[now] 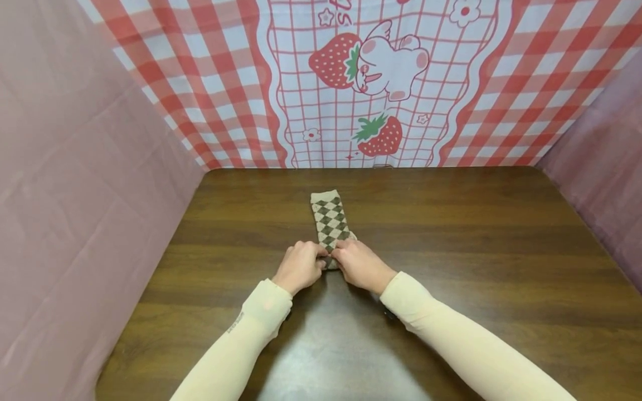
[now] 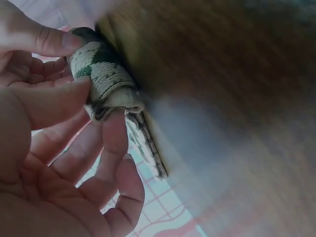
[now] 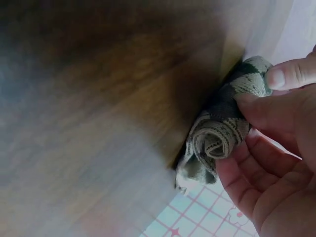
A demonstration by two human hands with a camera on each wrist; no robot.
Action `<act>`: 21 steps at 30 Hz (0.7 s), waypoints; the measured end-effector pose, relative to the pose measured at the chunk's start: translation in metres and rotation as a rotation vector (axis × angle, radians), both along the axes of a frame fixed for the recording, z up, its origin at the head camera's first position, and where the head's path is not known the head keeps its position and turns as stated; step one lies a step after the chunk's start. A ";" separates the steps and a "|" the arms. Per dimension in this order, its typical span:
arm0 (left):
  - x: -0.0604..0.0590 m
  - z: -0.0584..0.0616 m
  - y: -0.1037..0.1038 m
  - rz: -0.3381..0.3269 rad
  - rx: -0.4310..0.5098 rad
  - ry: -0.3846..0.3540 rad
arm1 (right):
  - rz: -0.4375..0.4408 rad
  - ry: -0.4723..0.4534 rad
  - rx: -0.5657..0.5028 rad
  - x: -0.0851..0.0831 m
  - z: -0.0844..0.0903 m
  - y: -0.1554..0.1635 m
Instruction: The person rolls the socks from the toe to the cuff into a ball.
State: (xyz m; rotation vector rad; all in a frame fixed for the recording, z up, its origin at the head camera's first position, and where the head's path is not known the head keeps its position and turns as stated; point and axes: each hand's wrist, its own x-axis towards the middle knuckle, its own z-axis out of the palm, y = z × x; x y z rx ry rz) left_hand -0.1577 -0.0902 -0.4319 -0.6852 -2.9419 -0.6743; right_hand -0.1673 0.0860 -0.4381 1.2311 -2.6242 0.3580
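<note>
An argyle sock [image 1: 330,216] in beige and dark green lies on the wooden table, its plain cuff pointing to the far side. The near end is rolled up into a thick coil, whose spiral end shows in the right wrist view on the sock roll [image 3: 215,140]. My left hand [image 1: 300,267] pinches the left end of this coil between thumb and fingers. From the other side, my right hand [image 1: 362,267] pinches the right end, thumb on top and fingers beneath. The two hands almost meet over the roll. A flat stretch of sock runs on beyond it.
The brown wooden table [image 1: 476,234] spreads out around the sock. A red-and-white checked cloth [image 1: 230,83] with strawberry prints hangs behind its far edge. Pink cloth [image 1: 85,184] hangs along the left side, and more pink cloth [image 1: 599,161] along the right.
</note>
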 end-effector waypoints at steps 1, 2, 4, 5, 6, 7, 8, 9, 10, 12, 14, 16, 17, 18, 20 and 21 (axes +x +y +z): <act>0.001 -0.001 0.000 0.001 0.004 0.004 | 0.001 -0.013 0.005 -0.001 0.001 0.000; 0.002 -0.002 -0.001 -0.001 0.003 0.013 | 0.002 -0.025 0.012 -0.001 0.001 0.000; 0.005 -0.005 -0.001 0.002 -0.004 0.039 | -0.006 -0.048 0.036 -0.002 0.002 -0.001; 0.006 -0.006 -0.001 0.005 -0.015 0.061 | -0.013 -0.056 0.046 -0.002 0.002 -0.002; 0.008 -0.007 -0.001 0.008 -0.032 0.094 | -0.020 -0.062 0.056 -0.002 0.003 -0.002; 0.009 -0.007 0.000 0.012 -0.053 0.131 | -0.027 -0.064 0.065 -0.003 0.003 -0.002; 0.010 -0.008 0.001 0.016 -0.073 0.168 | -0.033 -0.065 0.072 -0.003 0.003 -0.002; 0.011 -0.008 0.001 0.019 -0.093 0.205 | -0.038 -0.069 0.078 -0.003 0.003 -0.002; 0.012 -0.008 0.002 0.019 -0.110 0.239 | -0.040 -0.076 0.078 -0.003 0.003 -0.003; 0.013 -0.008 0.004 0.011 -0.134 0.288 | -0.042 -0.093 0.083 -0.004 0.004 -0.002; 0.013 -0.008 0.005 -0.001 -0.148 0.303 | -0.045 -0.120 0.084 -0.004 0.004 -0.002; 0.013 -0.009 0.006 -0.015 -0.163 0.311 | -0.050 -0.155 0.086 -0.004 0.005 -0.002; 0.013 -0.009 0.007 -0.021 -0.170 0.314 | -0.052 -0.166 0.087 -0.004 0.006 -0.002; 0.013 -0.009 0.007 -0.025 -0.174 0.319 | -0.054 -0.172 0.088 -0.004 0.006 -0.002; 0.012 -0.009 0.007 -0.032 -0.165 0.330 | -0.057 -0.172 0.084 -0.004 0.006 -0.001; 0.011 -0.009 0.008 -0.037 -0.154 0.333 | -0.058 -0.165 0.086 -0.004 0.007 -0.001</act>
